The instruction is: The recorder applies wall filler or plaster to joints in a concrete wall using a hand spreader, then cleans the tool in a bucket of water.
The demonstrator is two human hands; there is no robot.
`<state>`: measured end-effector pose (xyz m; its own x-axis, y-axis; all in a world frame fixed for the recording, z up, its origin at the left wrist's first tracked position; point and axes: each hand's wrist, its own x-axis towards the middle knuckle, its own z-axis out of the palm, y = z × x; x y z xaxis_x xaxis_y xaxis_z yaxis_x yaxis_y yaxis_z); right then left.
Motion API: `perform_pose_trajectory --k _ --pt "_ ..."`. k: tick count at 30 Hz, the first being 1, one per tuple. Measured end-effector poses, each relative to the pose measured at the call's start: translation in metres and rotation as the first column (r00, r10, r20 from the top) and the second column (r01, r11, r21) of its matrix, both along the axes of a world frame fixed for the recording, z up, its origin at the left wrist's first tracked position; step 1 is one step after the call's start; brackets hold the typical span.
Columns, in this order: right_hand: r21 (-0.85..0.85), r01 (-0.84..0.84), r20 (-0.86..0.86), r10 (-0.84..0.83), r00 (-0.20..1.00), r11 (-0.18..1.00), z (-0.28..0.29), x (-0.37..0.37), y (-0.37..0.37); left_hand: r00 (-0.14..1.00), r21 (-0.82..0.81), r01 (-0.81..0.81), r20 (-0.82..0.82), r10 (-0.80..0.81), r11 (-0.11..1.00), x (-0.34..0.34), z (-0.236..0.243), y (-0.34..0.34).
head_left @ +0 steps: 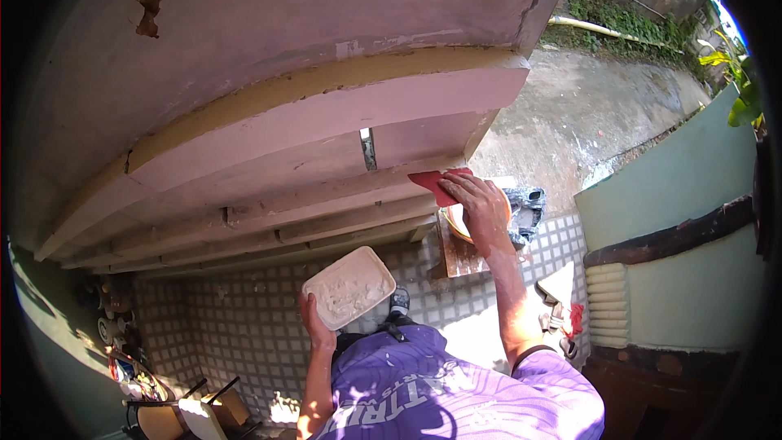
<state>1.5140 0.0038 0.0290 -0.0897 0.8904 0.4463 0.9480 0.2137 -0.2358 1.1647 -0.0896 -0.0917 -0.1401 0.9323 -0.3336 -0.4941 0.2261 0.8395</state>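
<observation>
Left hand point(316, 327), low and left of centre, has its grip closed on the near edge of a white rectangular tray point(349, 287) holding pale putty, tray tilted and held above the checkered tile floor point(244, 318). Right hand point(482, 208), raised higher and to the right, has its grip clenched on a red scraper point(433, 185), whose blade touches the pink moulded ledge point(326, 122). Below that hand sit an orange bowl point(456, 224) and a wooden board point(458, 254).

No labels, signs or screens noted. One container only: a white rectangular tub point(349, 287), shallow with rounded corners, filled with white paste, held near centre in the left hand point(316, 327).
</observation>
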Motion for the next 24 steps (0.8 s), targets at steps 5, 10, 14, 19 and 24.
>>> perform_pose_trajectory --k 5,10,14,19,24 --pt "0.039 0.047 0.035 -0.048 0.998 0.998 -0.005 -0.003 0.015 0.999 -0.058 -0.053 -0.014 0.052 0.997 0.006 -0.006 -0.005" --pt "-0.063 -0.007 0.075 0.012 0.997 0.998 -0.004 0.000 0.003 0.998 -0.063 -0.062 -0.011 0.062 0.996 0.006 -0.008 -0.010" --pt "0.053 -0.047 -0.128 0.053 0.990 0.998 0.003 0.004 0.002 0.998 -0.050 -0.059 0.016 0.060 0.997 0.006 -0.009 -0.012" --pt "0.094 -0.064 -0.001 0.065 0.998 0.993 -0.003 -0.010 0.010 0.998 -0.046 -0.057 0.018 0.058 0.997 0.006 -0.011 -0.014" --pt "0.015 -0.147 -0.157 0.147 0.977 0.989 -0.008 -0.008 0.004 0.998 -0.030 -0.066 0.002 0.066 0.997 0.004 -0.012 -0.020"
